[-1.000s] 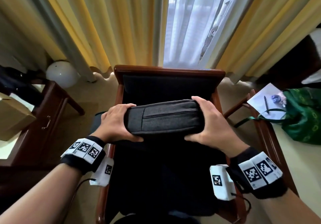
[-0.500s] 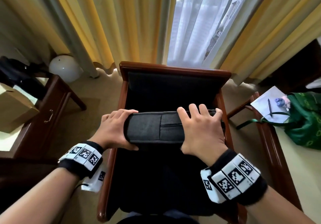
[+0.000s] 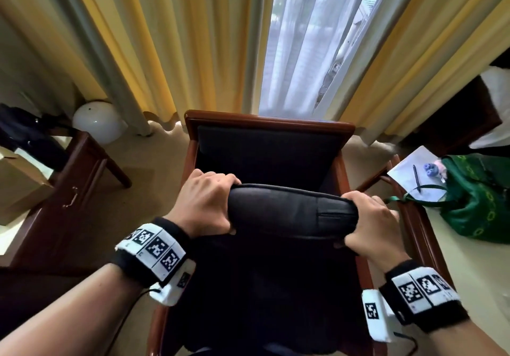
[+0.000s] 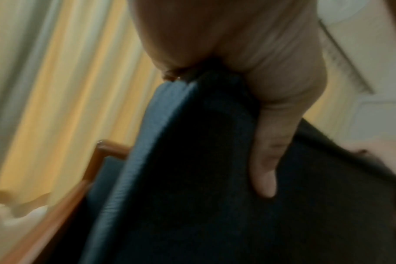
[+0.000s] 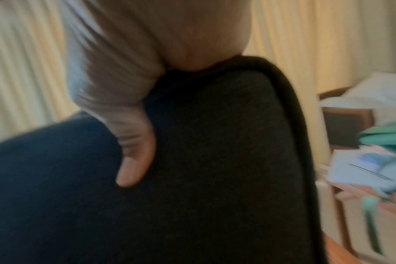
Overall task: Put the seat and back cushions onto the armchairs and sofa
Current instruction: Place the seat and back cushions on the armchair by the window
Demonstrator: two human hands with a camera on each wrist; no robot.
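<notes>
A dark grey cushion [image 3: 289, 212] stands on edge above the seat of a wooden armchair [image 3: 269, 122], in front of its padded back. My left hand [image 3: 205, 203] grips the cushion's upper left corner, fingers curled over the top. My right hand [image 3: 369, 224] grips the upper right corner. In the left wrist view the thumb [image 4: 267, 160] presses into the cushion's [image 4: 192, 178] near face. The right wrist view shows my other thumb [image 5: 133, 160] pressing the cushion [image 5: 215, 160] the same way. The cushion's lower edge is lost in the dark seat.
Yellow curtains [image 3: 179, 38] and a white sheer hang behind the chair. A wooden side table [image 3: 69, 190] with a cardboard box stands left, a white globe lamp [image 3: 96, 122] on the floor beyond it. Right, a table [image 3: 419, 231] holds paper, a pen and a green bag [image 3: 480, 198].
The cushion has turned from flat to upright and come toward me. My right hand shifted from on top of it to its right corner. The view moved closer to the chair.
</notes>
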